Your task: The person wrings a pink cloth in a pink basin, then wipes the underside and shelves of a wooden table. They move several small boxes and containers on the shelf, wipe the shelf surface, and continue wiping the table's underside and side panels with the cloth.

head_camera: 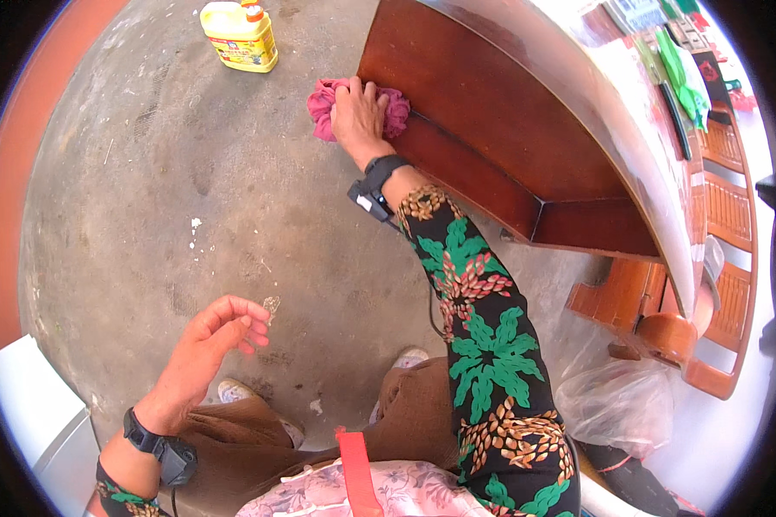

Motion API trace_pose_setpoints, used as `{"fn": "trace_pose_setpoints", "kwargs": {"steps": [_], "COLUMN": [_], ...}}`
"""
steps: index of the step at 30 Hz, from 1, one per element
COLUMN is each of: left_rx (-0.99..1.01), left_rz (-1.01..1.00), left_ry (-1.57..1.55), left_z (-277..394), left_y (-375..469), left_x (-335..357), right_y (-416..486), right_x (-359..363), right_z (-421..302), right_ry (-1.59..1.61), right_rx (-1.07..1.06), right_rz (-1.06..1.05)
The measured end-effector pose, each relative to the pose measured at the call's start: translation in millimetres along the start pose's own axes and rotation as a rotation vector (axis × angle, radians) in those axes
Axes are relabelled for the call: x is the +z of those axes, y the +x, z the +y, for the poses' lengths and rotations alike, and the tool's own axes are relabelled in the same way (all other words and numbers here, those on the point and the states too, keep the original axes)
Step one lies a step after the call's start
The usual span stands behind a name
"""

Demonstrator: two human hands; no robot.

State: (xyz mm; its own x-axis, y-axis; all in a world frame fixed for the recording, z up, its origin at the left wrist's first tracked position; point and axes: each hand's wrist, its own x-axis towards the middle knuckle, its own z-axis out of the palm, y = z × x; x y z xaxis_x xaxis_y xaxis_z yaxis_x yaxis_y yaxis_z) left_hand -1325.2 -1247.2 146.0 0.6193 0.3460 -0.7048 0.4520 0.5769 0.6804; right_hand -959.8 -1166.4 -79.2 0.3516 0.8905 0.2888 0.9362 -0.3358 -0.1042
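Under my right hand [360, 119] is a crumpled pink cloth [323, 110], pressed at the far end of a reddish-brown wooden cabinet [491, 110]. My fingers spread over the cloth and grip it. The cabinet has a recessed shelf [472, 171] facing me; its exact contact with the cloth is partly hidden by the hand. My left hand [220, 329] hangs in the air above the concrete floor, fingers loosely curled and apart, with nothing in it. Both wrists wear black straps with small devices.
A yellow plastic jug [242, 48] with an orange cap stands on the concrete floor [142, 213]. At right are a wooden slatted bench [727, 213] and a clear plastic bag [621, 407]. A green packet [682, 77] lies on the cabinet's top. A white box [35, 394] sits lower left.
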Motion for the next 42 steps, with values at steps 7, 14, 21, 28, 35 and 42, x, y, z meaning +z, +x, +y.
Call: {"fn": "trace_pose_setpoints", "kwargs": {"steps": [7,14,21,28,35,42], "left_rx": [0.024,0.015,0.018,0.023,0.05,0.051], "left_rz": [-0.079,-0.09,-0.029,0.035,-0.047,-0.037], "left_ry": [0.053,0.065,0.052,0.069,0.058,0.033], "left_z": [-6,-9,-13,-7,-9,-17], "left_y": [2,2,-9,-12,-16,-13], "left_x": [6,1,-3,-9,-13,-20], "right_y": [-101,-206,-120,25,-101,-122], "right_x": [-76,-123,-74,-10,-85,-162], "right_z": [137,223,181,38,166,187], "right_ry": [-0.137,-0.059,0.816,0.825,1.009,0.641], "right_rx": [-0.008,0.654,0.68,0.975,0.892,0.861], "right_rz": [0.024,0.274,0.831,0.419,0.655,0.956]}}
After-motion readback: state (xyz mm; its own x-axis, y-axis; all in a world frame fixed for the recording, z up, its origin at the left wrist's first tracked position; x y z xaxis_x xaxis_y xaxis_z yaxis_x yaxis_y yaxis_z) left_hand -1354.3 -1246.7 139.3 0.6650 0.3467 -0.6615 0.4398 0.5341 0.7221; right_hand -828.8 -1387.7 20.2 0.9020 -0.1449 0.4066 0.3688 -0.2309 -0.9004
